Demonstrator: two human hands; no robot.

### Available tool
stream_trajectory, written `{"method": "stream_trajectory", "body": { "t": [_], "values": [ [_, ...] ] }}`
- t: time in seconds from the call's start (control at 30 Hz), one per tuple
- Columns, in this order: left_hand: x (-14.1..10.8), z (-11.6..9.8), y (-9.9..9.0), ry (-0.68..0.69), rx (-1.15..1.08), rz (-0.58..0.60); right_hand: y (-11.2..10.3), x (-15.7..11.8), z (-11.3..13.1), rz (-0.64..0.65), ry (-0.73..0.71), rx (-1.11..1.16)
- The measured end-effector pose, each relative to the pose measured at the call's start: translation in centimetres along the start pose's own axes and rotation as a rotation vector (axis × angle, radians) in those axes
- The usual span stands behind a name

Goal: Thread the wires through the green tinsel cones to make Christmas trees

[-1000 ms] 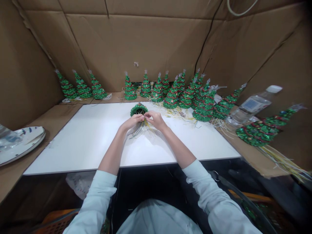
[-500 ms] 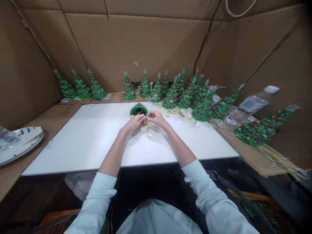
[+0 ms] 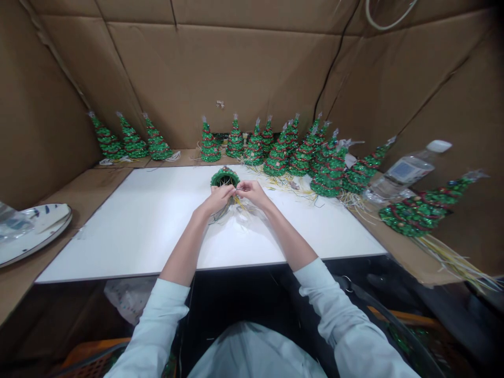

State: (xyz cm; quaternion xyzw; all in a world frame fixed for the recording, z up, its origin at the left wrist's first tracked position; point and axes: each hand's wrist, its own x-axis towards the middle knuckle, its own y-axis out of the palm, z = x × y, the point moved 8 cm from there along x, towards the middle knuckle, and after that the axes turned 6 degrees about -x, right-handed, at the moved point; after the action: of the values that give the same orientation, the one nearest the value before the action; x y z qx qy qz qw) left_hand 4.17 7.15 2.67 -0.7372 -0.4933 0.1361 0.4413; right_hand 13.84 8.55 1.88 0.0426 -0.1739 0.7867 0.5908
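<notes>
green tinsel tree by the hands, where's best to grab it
Take the outer wall of the green tinsel tree from above and the far side, I'd say. Its open base faces the person, and the wires run out of that opening to the left hand and right hand, which pinch them. The near side is crowded, while the outer wall is free.

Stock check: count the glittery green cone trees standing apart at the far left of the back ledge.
3, side by side on the cardboard ledge: leftmost tree, middle tree, right tree. None looks hidden.
</notes>
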Motion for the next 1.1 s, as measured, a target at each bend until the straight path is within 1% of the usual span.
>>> {"method": "stream_trajectory", "body": {
  "t": [0.2, 0.33, 0.47, 0.6, 0.67, 0.83, 1.0, 1.1],
  "values": [
    [0.1, 0.3, 0.4, -0.009, 0.053, 0.014, -0.1, 0.1, -0.4, -0.016, 0.005, -0.067],
    [0.1, 0.4, 0.6, 0.014, 0.054, 0.01, -0.2, 0.1, -0.6, -0.027, 0.018, -0.099],
    [0.1, 0.1, 0.4, -0.003, 0.031, -0.006, -0.1, 0.0, -0.3, -0.031, 0.056, -0.023],
    [0.1, -0.3, 0.0, -0.039, -0.017, -0.035, -0.5, 0.0, 0.6, -0.064, 0.046, 0.069],
    [0.2, -0.5, -0.1, -0.045, -0.024, -0.041, -0.6, 0.0, 0.8, -0.058, 0.057, 0.082],
    [0.2, -0.4, -0.1, -0.054, -0.004, -0.052, -0.3, 0.0, 0.3, -0.005, 0.124, 0.125],
    [0.2, -0.3, -0.1, -0.051, 0.0, -0.059, 0.0, 0.0, 0.0, -0.023, 0.127, 0.179],
    [0.1, -0.3, -0.1, -0.054, -0.005, -0.059, 0.0, 0.0, 0.3, -0.03, 0.118, 0.169]
  ]
}}
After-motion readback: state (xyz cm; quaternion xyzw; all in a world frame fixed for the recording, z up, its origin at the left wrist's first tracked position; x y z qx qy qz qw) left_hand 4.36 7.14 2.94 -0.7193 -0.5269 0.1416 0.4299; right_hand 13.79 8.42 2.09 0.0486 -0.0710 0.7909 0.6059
